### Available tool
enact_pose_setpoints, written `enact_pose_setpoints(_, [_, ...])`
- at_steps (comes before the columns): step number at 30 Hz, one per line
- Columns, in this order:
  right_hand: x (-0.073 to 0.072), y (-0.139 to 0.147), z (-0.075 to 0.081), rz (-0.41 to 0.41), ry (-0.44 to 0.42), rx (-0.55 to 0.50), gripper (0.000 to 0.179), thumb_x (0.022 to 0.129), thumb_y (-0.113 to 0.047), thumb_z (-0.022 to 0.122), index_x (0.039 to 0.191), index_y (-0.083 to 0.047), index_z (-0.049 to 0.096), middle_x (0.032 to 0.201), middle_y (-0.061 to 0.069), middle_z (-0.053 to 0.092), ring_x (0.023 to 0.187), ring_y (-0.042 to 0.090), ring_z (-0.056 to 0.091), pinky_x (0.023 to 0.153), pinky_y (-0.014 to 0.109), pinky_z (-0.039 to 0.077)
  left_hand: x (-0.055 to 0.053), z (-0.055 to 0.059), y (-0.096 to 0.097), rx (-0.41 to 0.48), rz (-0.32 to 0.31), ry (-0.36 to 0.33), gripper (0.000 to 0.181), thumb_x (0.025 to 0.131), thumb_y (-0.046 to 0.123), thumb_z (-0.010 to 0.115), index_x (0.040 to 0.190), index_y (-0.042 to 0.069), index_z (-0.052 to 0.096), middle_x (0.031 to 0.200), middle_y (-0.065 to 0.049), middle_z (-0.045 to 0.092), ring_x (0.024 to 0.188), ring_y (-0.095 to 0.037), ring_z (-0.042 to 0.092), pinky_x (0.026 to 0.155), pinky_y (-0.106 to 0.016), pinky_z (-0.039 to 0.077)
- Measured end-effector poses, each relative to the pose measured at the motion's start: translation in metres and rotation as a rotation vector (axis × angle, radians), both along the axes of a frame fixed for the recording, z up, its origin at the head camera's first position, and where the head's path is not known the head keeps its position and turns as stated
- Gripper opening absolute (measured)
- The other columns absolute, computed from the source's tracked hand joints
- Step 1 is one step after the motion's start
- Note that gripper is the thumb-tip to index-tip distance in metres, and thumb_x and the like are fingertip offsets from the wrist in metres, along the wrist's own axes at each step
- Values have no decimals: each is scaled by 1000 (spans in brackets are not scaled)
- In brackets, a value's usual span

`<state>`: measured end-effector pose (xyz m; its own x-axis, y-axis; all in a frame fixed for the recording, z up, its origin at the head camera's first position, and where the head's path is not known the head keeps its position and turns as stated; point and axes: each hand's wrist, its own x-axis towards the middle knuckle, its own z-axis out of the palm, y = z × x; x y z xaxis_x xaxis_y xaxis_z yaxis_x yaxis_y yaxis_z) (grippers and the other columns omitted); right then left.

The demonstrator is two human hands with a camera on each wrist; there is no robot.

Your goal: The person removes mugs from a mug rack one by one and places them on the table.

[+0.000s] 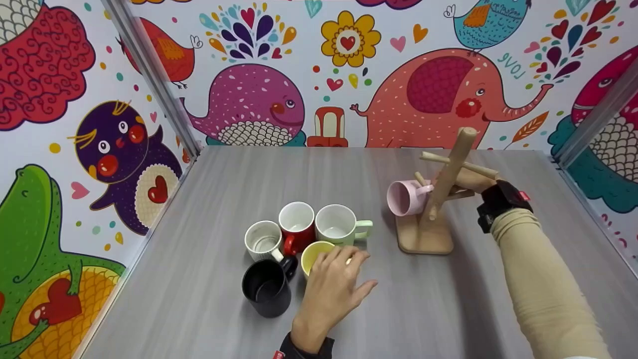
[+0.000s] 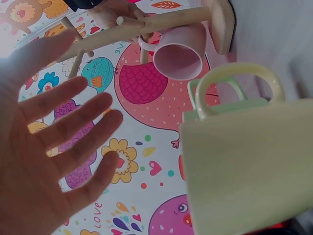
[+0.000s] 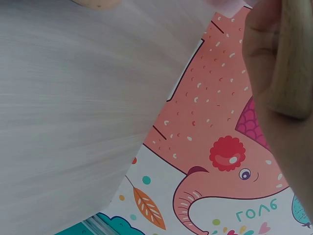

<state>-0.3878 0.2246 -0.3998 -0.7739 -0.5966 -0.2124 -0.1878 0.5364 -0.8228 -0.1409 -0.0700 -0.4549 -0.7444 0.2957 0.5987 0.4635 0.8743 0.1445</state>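
Note:
My left hand (image 1: 331, 276) hovers over the yellow mug (image 1: 315, 252) with fingers spread; its palm is bare in the left wrist view. A pink mug (image 1: 404, 198) hangs sideways on the wooden mug tree (image 1: 448, 174), its handle by a lower peg. Behind the post is my right hand (image 1: 471, 180), its fingertips close to the pink mug's handle. Post and pegs hide most of those fingers, so their hold is unclear. In the right wrist view, a peg (image 3: 292, 63) crosses in front of the right hand (image 3: 261, 54).
Beside the yellow mug stand a black mug (image 1: 268, 289), a ribbed white mug (image 1: 263, 240), a red mug (image 1: 298, 227) and a light green mug (image 1: 338, 224). Patterned walls (image 1: 309, 60) border the grey table (image 1: 199, 279) at the back and sides.

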Motion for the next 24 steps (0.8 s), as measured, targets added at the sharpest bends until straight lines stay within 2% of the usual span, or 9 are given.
enact_pose_setpoints(3, [1, 1, 3, -20, -23, 18, 27, 97, -4, 53, 73, -6, 65, 62, -3, 52, 59, 8, 49, 56, 22, 42, 0, -1, 0, 1, -2, 4, 44, 72, 38, 90, 106, 15, 73, 101, 4, 68, 93, -15, 65, 76, -33, 50])
enact_pose_setpoints(8, [3, 4, 3, -47, -3, 42, 27, 96, 0, 48, 75, -6, 63, 65, -6, 54, 62, 5, 51, 59, 20, 44, 1, -1, 0, 7, -5, 12, 45, 71, 39, 90, 106, 16, 73, 100, 4, 68, 94, -14, 65, 77, -33, 50])
enact_pose_setpoints(10, [2, 4, 2, -49, 14, 35, 24, 98, 0, 48, 79, 3, 63, 66, -6, 55, 62, 6, 51, 60, 20, 45, 1, -1, 0, 8, -7, 13, 45, 71, 39, 90, 106, 16, 72, 101, 4, 68, 94, -14, 65, 77, -33, 50])
enact_pose_setpoints(13, [1, 3, 0, -47, 19, 26, 20, 98, -2, 50, 86, 7, 63, 70, -7, 57, 66, 5, 54, 65, 21, 47, 1, -1, 0, 1, -9, 7, 45, 72, 39, 90, 106, 16, 73, 101, 4, 68, 94, -14, 65, 77, -33, 49])
enact_pose_setpoints(16, [2, 2, 2, 14, 40, -31, 18, 97, 0, 52, 85, 5, 64, 72, -9, 58, 68, 5, 54, 67, 22, 48, 1, -1, 0, -10, -12, 3, 44, 73, 39, 89, 107, 16, 73, 103, 4, 69, 95, -14, 65, 78, -33, 49])
enact_pose_setpoints(17, [3, 2, 4, 57, 62, -70, 19, 96, 3, 52, 83, -1, 66, 72, -10, 59, 68, 4, 53, 66, 21, 47, 1, -1, 0, -13, -11, 0, 44, 74, 39, 89, 107, 16, 74, 103, 4, 69, 95, -14, 65, 78, -33, 50])
enact_pose_setpoints(20, [6, 1, 9, 220, 94, -247, 40, 92, 16, 47, 83, -15, 71, 77, -14, 62, 70, 1, 54, 64, 17, 46, 1, 0, 0, -21, -9, -3, 43, 74, 40, 88, 107, 16, 74, 104, 4, 69, 96, -14, 65, 80, -33, 50])
enact_pose_setpoints(22, [7, 0, 11, 282, 107, -302, 55, 91, 21, 45, 83, -26, 72, 77, -17, 62, 69, -2, 53, 62, 14, 46, 1, 0, 0, -25, -9, -4, 43, 74, 40, 88, 107, 16, 74, 104, 5, 69, 96, -14, 65, 80, -32, 50])
enact_pose_setpoints(24, [1, 2, 5, 267, 109, -317, 57, 93, 20, 47, 85, -30, 72, 77, -17, 62, 70, -2, 53, 63, 13, 45, 1, 1, -1, -26, -10, -1, 43, 74, 40, 88, 107, 16, 74, 104, 5, 69, 96, -14, 65, 80, -32, 50])
